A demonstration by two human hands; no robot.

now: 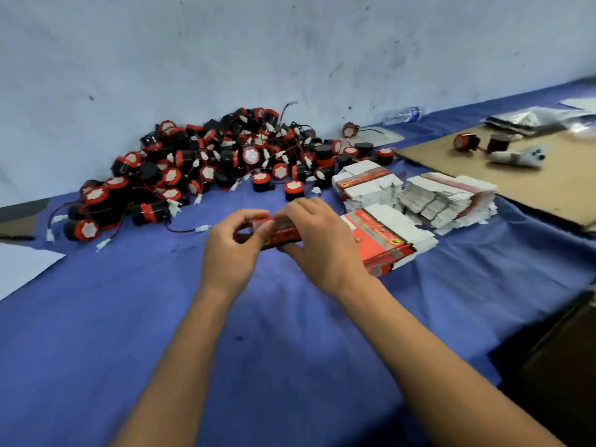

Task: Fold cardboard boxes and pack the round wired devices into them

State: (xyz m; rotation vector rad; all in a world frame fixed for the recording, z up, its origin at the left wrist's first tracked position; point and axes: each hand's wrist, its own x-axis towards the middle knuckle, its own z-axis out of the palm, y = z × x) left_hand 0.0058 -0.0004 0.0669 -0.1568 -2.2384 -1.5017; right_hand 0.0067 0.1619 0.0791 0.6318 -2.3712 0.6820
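Note:
Both my hands hold one red cardboard box (276,233) just above the blue table cloth (129,301). My left hand (233,245) pinches its left end with curled fingers. My right hand (317,240) grips its right side from above. The box is blurred and partly hidden by my fingers. A big heap of round red-and-black wired devices (206,162) lies behind, against the wall. Stacks of flat red-and-white boxes (383,237) sit just right of my hands, with more stacks (448,198) behind them.
A brown cardboard sheet (516,175) at the right carries two more devices (480,142) and a white object (519,156). A plastic bottle (403,115) lies by the wall. White paper (22,266) sits at the left edge. The table's edge drops off at the right.

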